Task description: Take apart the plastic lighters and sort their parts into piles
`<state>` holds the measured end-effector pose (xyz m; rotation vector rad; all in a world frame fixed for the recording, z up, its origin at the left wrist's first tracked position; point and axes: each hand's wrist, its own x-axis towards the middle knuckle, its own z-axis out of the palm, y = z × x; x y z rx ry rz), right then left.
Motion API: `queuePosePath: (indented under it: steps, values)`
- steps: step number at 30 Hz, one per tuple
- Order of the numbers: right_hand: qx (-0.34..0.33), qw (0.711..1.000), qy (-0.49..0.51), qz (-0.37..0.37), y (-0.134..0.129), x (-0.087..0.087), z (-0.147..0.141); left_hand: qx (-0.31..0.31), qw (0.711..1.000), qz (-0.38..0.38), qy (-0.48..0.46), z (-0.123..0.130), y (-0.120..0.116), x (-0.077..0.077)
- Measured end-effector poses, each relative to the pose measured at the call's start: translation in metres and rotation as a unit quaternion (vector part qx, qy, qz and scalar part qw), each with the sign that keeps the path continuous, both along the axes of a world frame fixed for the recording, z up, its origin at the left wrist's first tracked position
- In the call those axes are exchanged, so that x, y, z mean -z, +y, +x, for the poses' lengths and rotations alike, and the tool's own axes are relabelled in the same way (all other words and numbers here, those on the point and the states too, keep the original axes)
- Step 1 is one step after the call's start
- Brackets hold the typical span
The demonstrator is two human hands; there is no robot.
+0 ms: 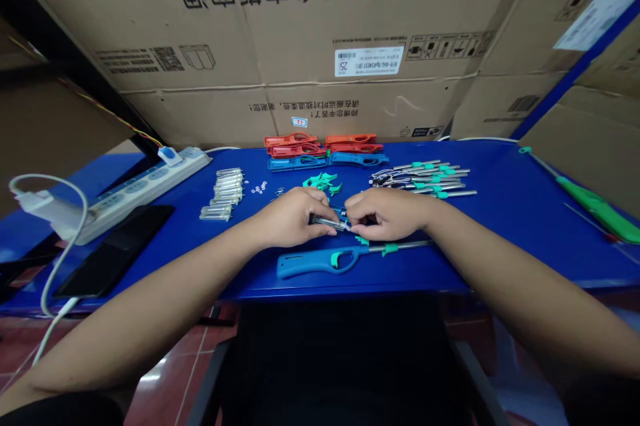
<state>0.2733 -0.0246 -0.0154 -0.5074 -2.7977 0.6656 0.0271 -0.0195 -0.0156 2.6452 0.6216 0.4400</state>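
Observation:
My left hand (293, 216) is closed around a clear lighter fuel tank (327, 221) lying level, its end pointing right. My right hand (387, 213) pinches at that end, and its fingertips hide what they hold. Just below both hands rests a blue long-neck lighter (313, 261) with a green trigger and a metal tube. Behind the fingers a blue shell part is partly covered. Green triggers (323, 182) lie in a small heap beyond my hands. Metal tubes with green pieces and wires (425, 179) are laid to the right.
Clear fuel tanks (225, 193) line the left, near tiny white pieces (259, 187). Orange, red and blue lighter shells (327, 161) stand in rows at the back. A power strip (145, 186) and phone (117, 249) occupy the left; a green-handled tool (597, 209) lies right. A cardboard wall (300, 26) rises behind.

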Motion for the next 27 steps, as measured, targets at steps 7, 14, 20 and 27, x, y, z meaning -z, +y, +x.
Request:
queuePosePath:
  steps: [7,14,20,27]
  values:
    - [0.035,0.998,-0.023,0.04,0.004,-0.002,0.009,-0.075,0.997,0.026,-0.019,-0.028,0.023,-0.012]
    - [0.163,0.981,0.086,0.053,-0.002,-0.004,-0.008,-0.083,0.99,0.076,-0.08,-0.013,0.008,-0.009]
    - [0.14,0.978,0.149,-0.047,-0.004,0.0,-0.017,-0.066,0.987,0.107,-0.099,-0.009,-0.004,-0.012]
    - [0.095,0.979,0.119,-0.134,-0.009,-0.007,-0.012,-0.035,0.977,0.208,-0.021,-0.009,-0.025,-0.014]
